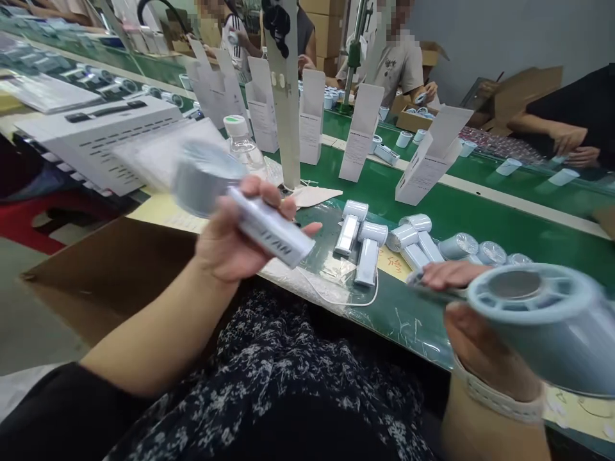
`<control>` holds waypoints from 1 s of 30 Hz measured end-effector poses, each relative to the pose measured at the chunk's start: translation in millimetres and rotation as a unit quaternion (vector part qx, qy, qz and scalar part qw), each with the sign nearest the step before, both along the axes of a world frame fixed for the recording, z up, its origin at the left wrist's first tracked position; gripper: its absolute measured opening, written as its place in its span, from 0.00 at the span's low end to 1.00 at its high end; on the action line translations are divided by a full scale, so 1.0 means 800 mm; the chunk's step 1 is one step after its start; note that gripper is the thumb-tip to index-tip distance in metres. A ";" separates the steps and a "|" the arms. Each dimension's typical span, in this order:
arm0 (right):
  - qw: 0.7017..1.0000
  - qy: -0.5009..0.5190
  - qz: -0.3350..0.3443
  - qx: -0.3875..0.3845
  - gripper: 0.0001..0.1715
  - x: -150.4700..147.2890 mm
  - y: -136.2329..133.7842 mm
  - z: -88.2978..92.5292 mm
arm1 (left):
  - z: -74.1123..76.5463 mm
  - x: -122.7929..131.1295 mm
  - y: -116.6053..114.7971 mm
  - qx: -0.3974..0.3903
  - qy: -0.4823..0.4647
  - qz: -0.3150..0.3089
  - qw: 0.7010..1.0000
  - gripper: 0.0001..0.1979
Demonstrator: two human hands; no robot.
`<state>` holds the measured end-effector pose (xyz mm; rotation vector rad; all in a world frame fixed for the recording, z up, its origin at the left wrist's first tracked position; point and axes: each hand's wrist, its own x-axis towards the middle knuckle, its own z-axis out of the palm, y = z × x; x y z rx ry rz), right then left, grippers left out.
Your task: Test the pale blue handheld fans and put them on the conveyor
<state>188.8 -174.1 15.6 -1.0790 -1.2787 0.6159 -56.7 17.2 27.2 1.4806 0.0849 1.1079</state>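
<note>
My left hand [230, 237] is closed round the handle of a pale blue handheld fan [269, 227]; its round head is blurred and points up to the left. My right hand [480, 339] grips a second pale blue fan [542, 320] close to the camera, the round head facing up, fingers stretched along its handle. Between my hands, several more fans [365, 240] lie on the green belt [480, 211] in a loose row.
White upright cartons [360, 131] stand along the belt, a clear bottle [241, 144] at the left. An open brown box [110, 275] sits by my left arm. Other people work across the belt at the back and the right.
</note>
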 end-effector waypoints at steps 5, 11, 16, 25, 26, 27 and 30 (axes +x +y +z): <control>0.994 0.099 0.038 0.042 0.09 -0.016 -0.006 -0.005 | -0.046 0.018 -0.002 0.044 0.050 0.077 0.995 0.12; 0.999 -0.038 -0.018 0.013 0.13 -0.006 0.001 -0.019 | -0.037 0.012 -0.018 0.425 0.227 0.163 0.861 0.06; 0.994 -0.106 -0.009 -0.026 0.15 -0.010 0.000 -0.046 | -0.040 0.021 -0.036 0.552 0.248 0.222 0.764 0.11; 0.988 -0.139 0.019 -0.062 0.17 -0.003 0.001 -0.061 | -0.017 0.020 -0.044 0.592 0.290 0.246 0.711 0.11; 0.987 -0.147 0.041 -0.053 0.19 -0.003 0.003 -0.060 | -0.017 0.020 -0.044 0.589 0.294 0.243 0.713 0.11; 0.985 -0.152 0.061 -0.047 0.21 -0.004 0.005 -0.058 | -0.018 0.020 -0.044 0.586 0.298 0.241 0.714 0.10; 0.979 -0.163 0.098 -0.069 0.23 -0.016 0.003 -0.046 | -0.024 0.020 -0.041 0.580 0.323 0.224 0.714 0.10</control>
